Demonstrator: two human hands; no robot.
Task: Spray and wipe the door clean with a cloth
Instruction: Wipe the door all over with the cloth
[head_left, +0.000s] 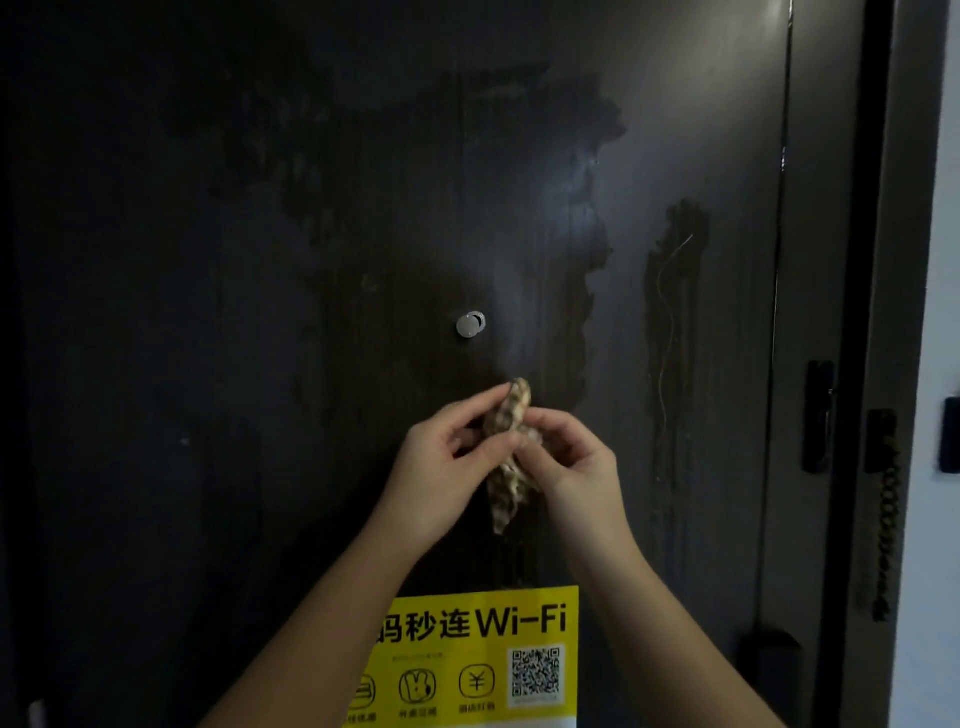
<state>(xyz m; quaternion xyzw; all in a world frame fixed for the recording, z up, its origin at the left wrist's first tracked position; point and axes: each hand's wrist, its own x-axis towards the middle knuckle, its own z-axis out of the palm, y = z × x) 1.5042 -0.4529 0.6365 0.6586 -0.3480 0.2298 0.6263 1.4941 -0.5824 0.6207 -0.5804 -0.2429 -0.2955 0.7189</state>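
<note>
A dark door (260, 312) fills the view, with wet streaks and patches across its upper and middle part. In front of it, just below the silver peephole (470, 324), both hands hold a bunched, patterned brown-and-white cloth (506, 488). My left hand (441, 462) pinches the cloth's top between thumb and fingers. My right hand (571, 462) grips the cloth's middle from the right. The cloth's lower end hangs down between the wrists. No spray bottle is in sight.
A yellow Wi-Fi sticker (483, 654) with a QR code is stuck on the door below my hands. At the right are the door edge with a black latch plate (819, 415), a door chain (885, 519) and the frame, then a pale wall.
</note>
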